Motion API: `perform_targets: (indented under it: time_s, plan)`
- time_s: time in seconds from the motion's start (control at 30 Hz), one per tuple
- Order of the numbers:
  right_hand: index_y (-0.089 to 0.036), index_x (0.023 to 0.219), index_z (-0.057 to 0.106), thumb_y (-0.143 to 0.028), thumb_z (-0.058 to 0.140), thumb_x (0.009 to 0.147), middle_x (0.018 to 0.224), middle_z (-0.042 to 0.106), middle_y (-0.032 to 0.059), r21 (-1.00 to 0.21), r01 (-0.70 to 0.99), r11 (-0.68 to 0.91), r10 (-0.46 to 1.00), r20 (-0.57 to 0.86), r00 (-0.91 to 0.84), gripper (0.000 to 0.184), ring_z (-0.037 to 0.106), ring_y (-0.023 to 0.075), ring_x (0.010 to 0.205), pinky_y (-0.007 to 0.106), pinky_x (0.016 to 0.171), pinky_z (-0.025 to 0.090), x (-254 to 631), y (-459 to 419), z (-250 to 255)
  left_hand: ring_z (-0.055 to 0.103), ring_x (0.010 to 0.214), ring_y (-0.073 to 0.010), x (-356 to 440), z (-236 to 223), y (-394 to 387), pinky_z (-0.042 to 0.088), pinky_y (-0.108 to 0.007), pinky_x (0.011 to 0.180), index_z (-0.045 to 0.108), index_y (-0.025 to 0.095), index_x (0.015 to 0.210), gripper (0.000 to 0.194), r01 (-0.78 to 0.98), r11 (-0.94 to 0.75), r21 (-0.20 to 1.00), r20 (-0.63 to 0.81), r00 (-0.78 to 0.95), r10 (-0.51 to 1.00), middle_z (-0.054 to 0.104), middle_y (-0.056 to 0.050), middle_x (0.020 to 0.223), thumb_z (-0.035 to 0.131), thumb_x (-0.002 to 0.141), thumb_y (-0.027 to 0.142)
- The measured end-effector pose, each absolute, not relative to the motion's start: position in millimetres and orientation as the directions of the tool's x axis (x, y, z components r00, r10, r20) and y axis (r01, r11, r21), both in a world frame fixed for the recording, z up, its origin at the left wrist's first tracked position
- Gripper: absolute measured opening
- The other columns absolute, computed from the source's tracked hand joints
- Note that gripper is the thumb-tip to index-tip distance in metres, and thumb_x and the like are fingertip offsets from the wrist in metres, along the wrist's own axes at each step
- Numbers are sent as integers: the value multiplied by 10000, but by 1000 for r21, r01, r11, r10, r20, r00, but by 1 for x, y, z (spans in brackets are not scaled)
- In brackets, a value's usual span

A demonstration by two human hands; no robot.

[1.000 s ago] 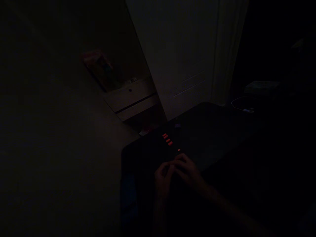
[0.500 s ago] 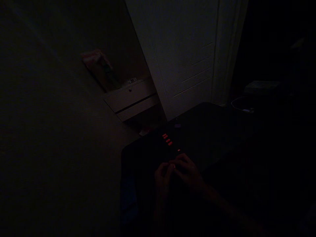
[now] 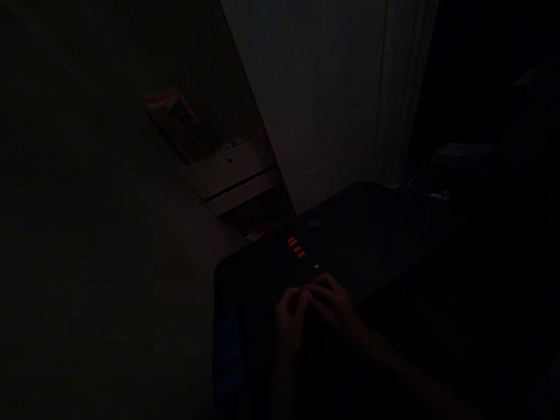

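Note:
In very dim light my left hand (image 3: 290, 315) and my right hand (image 3: 336, 306) meet over the dark table (image 3: 367, 233). Their fingertips close together around a small reddish piece (image 3: 309, 294). Most of that piece is hidden by the fingers, and its kind cannot be made out. Just beyond my right hand lies a tiny bright red piece (image 3: 316, 266). Farther off, several short red blocks (image 3: 298, 249) lie in a slanting row. A small purple block (image 3: 314, 223) rests near the table's far edge.
A blue flat object (image 3: 227, 350) lies at the left edge. Behind stand a pale door-like panel (image 3: 324, 87) and a drawer unit (image 3: 236, 169). At right are a white cable (image 3: 417, 188) and a pale box-like object (image 3: 464, 153).
Both hands stay together in nearly the same place, with only slight finger movement around the small piece. The red blocks have not moved. The picture looks a little darker.

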State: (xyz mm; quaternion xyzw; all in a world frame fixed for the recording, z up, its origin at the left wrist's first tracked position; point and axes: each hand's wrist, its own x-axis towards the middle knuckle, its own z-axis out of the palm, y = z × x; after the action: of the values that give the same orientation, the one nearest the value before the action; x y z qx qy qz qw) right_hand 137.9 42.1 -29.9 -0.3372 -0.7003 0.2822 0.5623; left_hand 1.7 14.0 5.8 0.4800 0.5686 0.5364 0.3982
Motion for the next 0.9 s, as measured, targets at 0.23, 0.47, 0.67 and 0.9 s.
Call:
perform_targets:
  time_s: [0.23,0.47,0.67,0.9]
  plan:
    - [-268,1196,724,-247,673,964,1063,627,66,-763,138,631,774,608,-179,238,659,215,979,341,854,577,139,42,-29,683,806,-211,0,1,11,526,-296,765,725,173,805,242,98,-48,994,73,-269,960,735,-40,800,728,832,414]
    - [-243,1089,733,-214,649,971,1027,631,57,-807,118,579,812,559,-167,148,657,202,934,341,855,576,139,43,-27,699,835,-231,2,7,12,529,-316,792,750,173,831,259,141,-49,989,84,-252,964,759,-62,835,725,840,431]
    - [-251,1151,727,-201,653,955,1076,627,74,-811,141,568,821,548,-158,216,654,223,994,366,881,582,140,41,-22,698,817,-231,2,5,13,531,-313,768,746,167,831,260,152,-45,987,86,-275,958,757,-61,821,738,824,427]
    - [-275,1277,685,-184,614,981,1184,599,88,-780,99,618,772,578,-264,318,634,220,1092,369,947,563,141,42,-24,686,788,-211,1,1,13,529,-290,737,730,166,823,238,103,-47,994,72,-262,962,744,-45,806,726,821,404]
